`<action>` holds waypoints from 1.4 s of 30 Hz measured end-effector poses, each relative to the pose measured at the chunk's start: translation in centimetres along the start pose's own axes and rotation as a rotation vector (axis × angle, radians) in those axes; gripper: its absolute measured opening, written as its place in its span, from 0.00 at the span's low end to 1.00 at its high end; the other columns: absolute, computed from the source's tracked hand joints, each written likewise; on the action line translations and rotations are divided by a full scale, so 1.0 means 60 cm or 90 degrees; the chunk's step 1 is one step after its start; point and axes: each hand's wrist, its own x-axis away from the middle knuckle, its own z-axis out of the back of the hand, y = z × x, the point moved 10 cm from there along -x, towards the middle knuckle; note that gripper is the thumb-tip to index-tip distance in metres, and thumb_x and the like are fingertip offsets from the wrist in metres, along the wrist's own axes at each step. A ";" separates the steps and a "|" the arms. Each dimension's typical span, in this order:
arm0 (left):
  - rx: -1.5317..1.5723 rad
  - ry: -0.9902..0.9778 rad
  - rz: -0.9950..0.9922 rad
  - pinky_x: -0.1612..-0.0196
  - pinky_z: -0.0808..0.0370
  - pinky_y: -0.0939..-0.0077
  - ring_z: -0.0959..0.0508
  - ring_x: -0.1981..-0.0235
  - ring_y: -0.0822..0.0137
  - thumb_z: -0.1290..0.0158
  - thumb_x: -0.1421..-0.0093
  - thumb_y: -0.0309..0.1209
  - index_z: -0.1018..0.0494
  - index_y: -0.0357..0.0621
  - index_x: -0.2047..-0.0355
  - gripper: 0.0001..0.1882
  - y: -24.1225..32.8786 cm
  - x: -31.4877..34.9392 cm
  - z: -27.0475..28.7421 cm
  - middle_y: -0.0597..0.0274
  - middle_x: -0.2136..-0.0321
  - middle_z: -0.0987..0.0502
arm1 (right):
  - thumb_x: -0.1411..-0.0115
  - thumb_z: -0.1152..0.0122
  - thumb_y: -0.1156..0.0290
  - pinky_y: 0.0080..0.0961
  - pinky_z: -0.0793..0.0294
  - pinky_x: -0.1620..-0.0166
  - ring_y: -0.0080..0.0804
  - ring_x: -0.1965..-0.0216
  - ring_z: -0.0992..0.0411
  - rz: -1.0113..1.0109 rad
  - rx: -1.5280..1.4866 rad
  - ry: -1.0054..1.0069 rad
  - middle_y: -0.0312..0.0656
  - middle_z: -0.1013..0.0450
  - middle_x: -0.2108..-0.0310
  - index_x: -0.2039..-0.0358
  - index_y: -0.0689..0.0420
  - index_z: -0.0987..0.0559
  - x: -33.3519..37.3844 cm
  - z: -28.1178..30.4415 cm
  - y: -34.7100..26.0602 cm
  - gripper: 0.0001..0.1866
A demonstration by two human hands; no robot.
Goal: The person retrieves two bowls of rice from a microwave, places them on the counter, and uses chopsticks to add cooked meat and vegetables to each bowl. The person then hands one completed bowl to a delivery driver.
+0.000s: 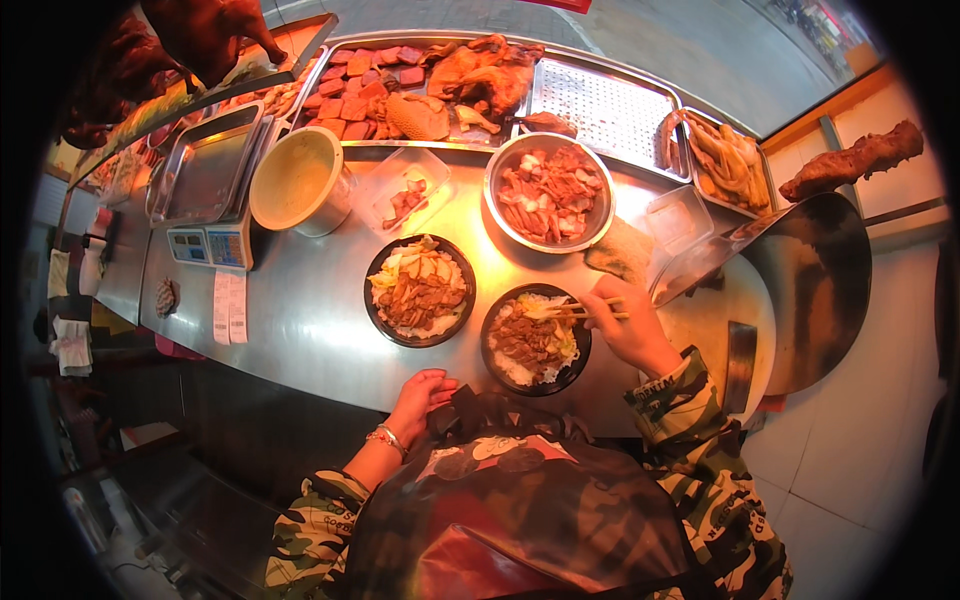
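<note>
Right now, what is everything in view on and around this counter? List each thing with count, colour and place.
black bowls: 2, filled with rice and sliced meat, centre of the steel counter
metal bowl: 1, silver, chopped meat inside, behind the black bowls
clear plastic boxes: 2, one left of the metal bowl with a little meat, one empty to its right
bucket: 1, pale, counter rear left
scale: 1, silver, far left
trays of roast meat: several, brown-red, along the back
chopping block: 1, pale, round, right end
chopsticks: 1 pair, pale, over the right black bowl
left hand: 1, bracelet on the wrist, at the counter's near edge
right hand: 1, holding the chopsticks
</note>
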 end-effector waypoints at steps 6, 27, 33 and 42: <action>0.021 -0.002 0.009 0.62 0.27 0.74 0.25 0.68 0.68 0.57 0.41 0.29 0.36 0.43 0.60 0.10 -0.005 -0.003 0.000 0.57 0.66 0.25 | 0.40 0.51 0.68 0.14 0.31 0.78 0.23 0.81 0.29 -0.087 -0.369 0.114 0.37 0.32 0.79 0.74 0.63 0.29 0.032 0.041 0.063 0.11; 0.017 0.009 0.015 0.66 0.26 0.76 0.24 0.71 0.68 0.56 0.41 0.31 0.33 0.43 0.61 0.09 -0.002 -0.004 0.004 0.56 0.67 0.24 | 0.37 0.56 0.63 0.19 0.26 0.76 0.29 0.79 0.26 0.002 -0.446 0.098 0.41 0.30 0.78 0.73 0.61 0.30 -0.086 -0.033 -0.051 0.14; 0.042 0.003 0.009 0.65 0.27 0.82 0.25 0.70 0.72 0.57 0.41 0.29 0.34 0.41 0.59 0.10 -0.003 0.001 0.006 0.56 0.65 0.24 | 0.38 0.54 0.61 0.16 0.27 0.77 0.28 0.79 0.27 -0.073 -0.517 0.057 0.40 0.31 0.77 0.72 0.61 0.31 -0.152 -0.157 -0.073 0.15; 0.036 -0.012 -0.005 0.64 0.27 0.74 0.24 0.71 0.66 0.54 0.41 0.33 0.33 0.43 0.60 0.11 -0.005 -0.008 0.007 0.56 0.66 0.24 | 0.39 0.52 0.61 0.13 0.30 0.78 0.24 0.79 0.27 -0.042 -0.496 0.014 0.39 0.31 0.77 0.73 0.61 0.31 -0.164 -0.206 -0.094 0.15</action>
